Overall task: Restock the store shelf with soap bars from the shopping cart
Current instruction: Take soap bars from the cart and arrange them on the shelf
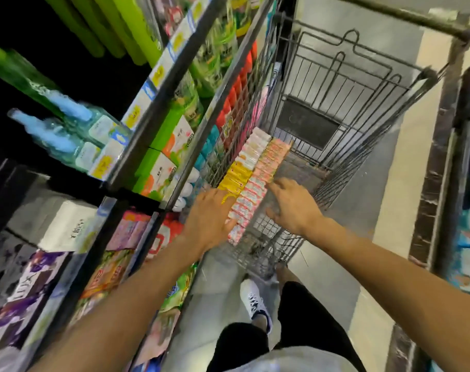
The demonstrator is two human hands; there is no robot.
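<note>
Soap bars (255, 181) are seen packed in two long rows along the left wall of the shopping cart (362, 103), running from about 6 o'clock up toward 12 o'clock on the wire floor; pink-and-white packs fill one row, yellow and pale ones the other. Both hands are reached down into the cart: the left hand (209, 218) is laid flat with fingers spread over the near end of the rows, and the right hand (293, 205) is held open with straight fingers just beside the pink row at its 3 o'clock side. Nothing is gripped yet, so the restocking is judged barely begun, with what looks like the whole load left to be lifted out. The store shelf (158, 95) stands at 9 o'clock, crowded with green bottles, blue spray bottles and boxes. A pale tiled floor (362, 277) is seen beneath, the aisle dimly lit.
</note>
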